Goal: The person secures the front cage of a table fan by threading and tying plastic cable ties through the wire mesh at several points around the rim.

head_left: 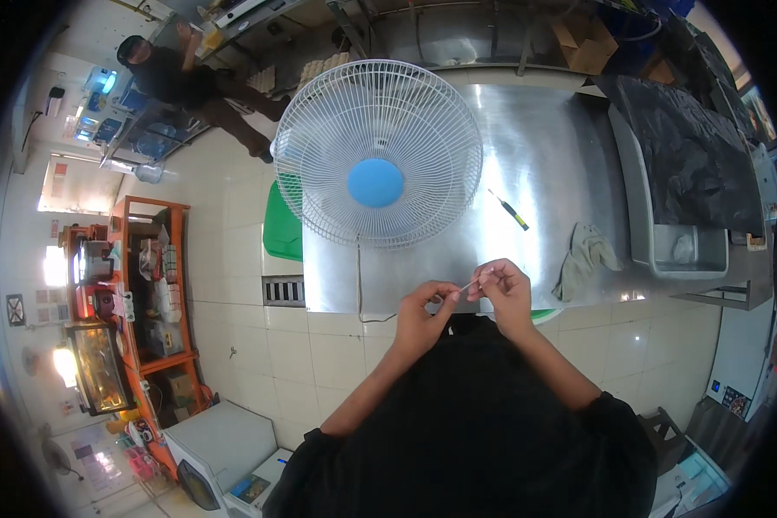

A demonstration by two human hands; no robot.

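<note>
A white fan (440,129) with a blue hub lies on the steel table, its wire guard facing up. From its near side a thin power cord (359,281) drops over the table's front edge and runs to my left hand (425,315), whose fingers are pinched. A thin pale strand (469,286), apparently the cord's end, spans the small gap to my right hand (504,293). The right fingertips pinch its other side. Both hands are just over the table's near edge. Beyond the right hand lies a dark screwdriver (514,215) with yellow-green marks.
The steel table (544,155) also bears a crumpled grey-green cloth (587,257). At right stands a grey bin (686,250) beside black plastic sheeting (682,155). A green bin (283,224) is left of the table. An orange shelf (151,285) and a person (177,78) are farther left.
</note>
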